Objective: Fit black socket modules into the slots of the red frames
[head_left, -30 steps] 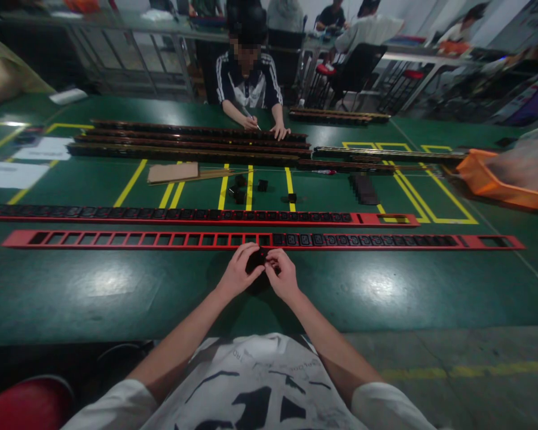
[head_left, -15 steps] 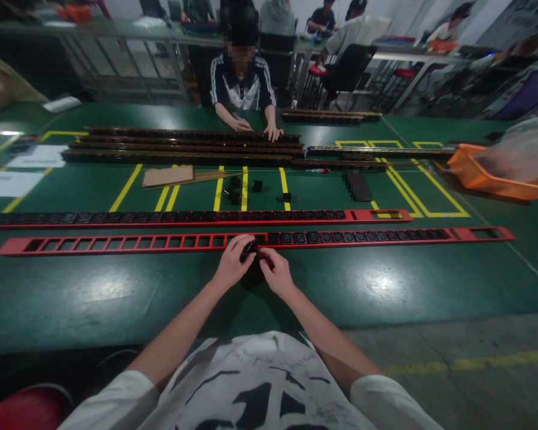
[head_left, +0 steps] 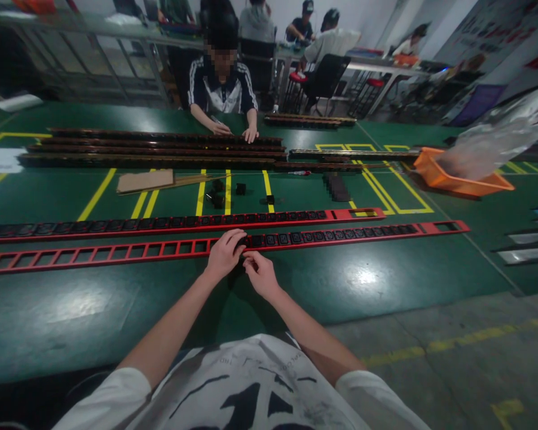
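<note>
Midway along the near red rail (head_left: pixel 296 245), left hand (head_left: pixel 225 254) grips a black module (head_left: pixel 241 242), fingers closed; seated or not, can't tell. Right hand (head_left: pixel 260 273) just in front of rail, fingers curled, hold unclear. Other red rail (head_left: pixel 342 214) behind it.

The person wears a white short-sleeved cloth T-shirt (head_left: pixel 250 377) printed with large dark angular shapes (head_left: pixel 242 405) and small, faint grey lettering (head_left: pixel 295 362).
</note>
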Demonstrator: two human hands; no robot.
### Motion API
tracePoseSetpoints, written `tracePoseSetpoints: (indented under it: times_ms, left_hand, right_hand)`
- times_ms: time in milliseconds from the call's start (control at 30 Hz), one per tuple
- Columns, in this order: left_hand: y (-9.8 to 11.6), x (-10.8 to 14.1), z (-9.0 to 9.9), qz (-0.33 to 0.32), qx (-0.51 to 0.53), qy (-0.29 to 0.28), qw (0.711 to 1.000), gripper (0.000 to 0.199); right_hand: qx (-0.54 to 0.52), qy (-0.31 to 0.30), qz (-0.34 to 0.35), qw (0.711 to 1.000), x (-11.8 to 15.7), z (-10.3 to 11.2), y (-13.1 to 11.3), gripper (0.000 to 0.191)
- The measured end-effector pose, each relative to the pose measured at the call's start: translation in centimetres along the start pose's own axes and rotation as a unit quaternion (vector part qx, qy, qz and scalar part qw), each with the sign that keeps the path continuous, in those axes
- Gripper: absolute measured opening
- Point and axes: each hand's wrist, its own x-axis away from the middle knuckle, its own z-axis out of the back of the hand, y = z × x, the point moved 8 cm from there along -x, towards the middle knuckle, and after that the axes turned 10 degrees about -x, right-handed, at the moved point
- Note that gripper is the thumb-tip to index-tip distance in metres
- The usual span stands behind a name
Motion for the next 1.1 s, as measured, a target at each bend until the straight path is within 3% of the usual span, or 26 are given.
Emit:
tracePoseSetpoints:
  times_ms: [733,1100]
  left_hand:
    - [0.5,-0.09,0.01,-0.008,-0.06,-0.038,0.997,0.034]
    - [0.92,-0.19,0.08,-0.017,-0.029,-0.042,0.999,0.035]
  right_hand:
    - [0.012,-0.005,-0.004,1.0,-0.24,0.18,-0.18,0.026]
    - [0.027,-0.006,-0.007,1.0,-0.22,0.21,-0.16,0.03]
